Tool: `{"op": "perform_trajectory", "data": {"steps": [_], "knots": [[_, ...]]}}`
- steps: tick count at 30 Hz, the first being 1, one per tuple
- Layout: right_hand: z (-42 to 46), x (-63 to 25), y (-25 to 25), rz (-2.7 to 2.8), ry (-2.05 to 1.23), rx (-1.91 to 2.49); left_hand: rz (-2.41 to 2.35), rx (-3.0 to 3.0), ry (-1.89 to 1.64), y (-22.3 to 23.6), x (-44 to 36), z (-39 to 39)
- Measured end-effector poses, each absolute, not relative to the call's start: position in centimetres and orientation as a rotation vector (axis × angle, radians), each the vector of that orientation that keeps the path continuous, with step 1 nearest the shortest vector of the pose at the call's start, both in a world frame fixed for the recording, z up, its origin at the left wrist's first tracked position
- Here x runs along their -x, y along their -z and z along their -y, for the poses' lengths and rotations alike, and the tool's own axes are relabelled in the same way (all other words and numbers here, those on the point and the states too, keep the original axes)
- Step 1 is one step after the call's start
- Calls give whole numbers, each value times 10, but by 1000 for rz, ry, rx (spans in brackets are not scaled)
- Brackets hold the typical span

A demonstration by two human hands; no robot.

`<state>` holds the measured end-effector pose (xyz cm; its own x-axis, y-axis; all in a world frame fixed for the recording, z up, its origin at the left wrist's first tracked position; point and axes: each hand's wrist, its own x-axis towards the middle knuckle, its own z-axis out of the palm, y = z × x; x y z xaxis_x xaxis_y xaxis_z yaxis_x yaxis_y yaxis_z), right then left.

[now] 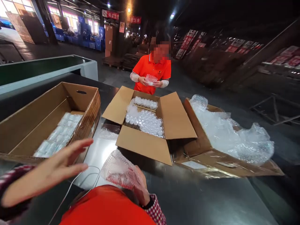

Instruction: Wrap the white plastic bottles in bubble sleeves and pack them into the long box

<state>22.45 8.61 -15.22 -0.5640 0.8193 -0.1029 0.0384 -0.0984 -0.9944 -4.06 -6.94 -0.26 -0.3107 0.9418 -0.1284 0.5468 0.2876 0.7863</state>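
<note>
Glossy plastic bubble bag (117, 165), matt cardboard box (144, 147)

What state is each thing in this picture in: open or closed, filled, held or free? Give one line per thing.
Left hand: open, holding nothing
Right hand: gripping bubble wrap
Bubble wrap: held, crumpled; contents unclear
Left cardboard box: open-topped, partly filled with wrapped packs
Middle cardboard box: flaps spread, holding clear containers
Right cardboard box: open, bubble-wrap pile bulging out
Conveyor belt: running or stopped, cannot tell
</note>
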Motion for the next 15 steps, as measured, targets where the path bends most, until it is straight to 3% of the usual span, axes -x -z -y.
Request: {"op": "perform_trajectory", "data": {"steps": [7,15], "knots": [[-83,-211,106,1659,-1774,893,-1138,-1019,-895,75,-11,35],[-82,-232,126,1512,-2212,611,-1048,-335,-1136,103,-36,59]]}}
